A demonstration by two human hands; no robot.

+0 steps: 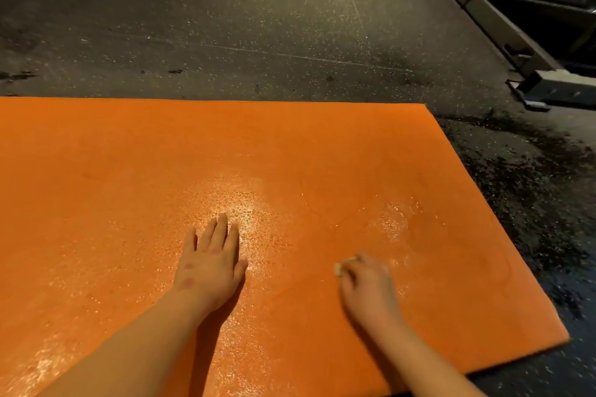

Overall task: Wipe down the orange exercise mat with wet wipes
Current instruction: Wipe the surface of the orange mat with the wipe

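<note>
Wiping is the step in hand, as I read it from my feed. The orange exercise mat (129,171) lies flat on the dark speckled floor (225,26), with a metal frame (503,26) standing well beyond its far right corner. The left hand (211,267) rests palm-down near the mat's middle, grip wide, fingers straight and holding nothing; I judge it is bracing. The right hand (367,287) sits to its right, nearer the mat's right end, grip curled narrow round a wet wipe (338,268), of which only a pale scrap shows at the fingertips. A wet sheen (245,203) glistens around the left fingers and in a second patch beyond the right hand, so I take this stretch as partly done. The far strip and the left part look dry and matte. The next move, I think, calls for pressing the wipe flat and sweeping it toward the dry far edge in overlapping strokes. The left hand would steady the mat against creeping.
</note>
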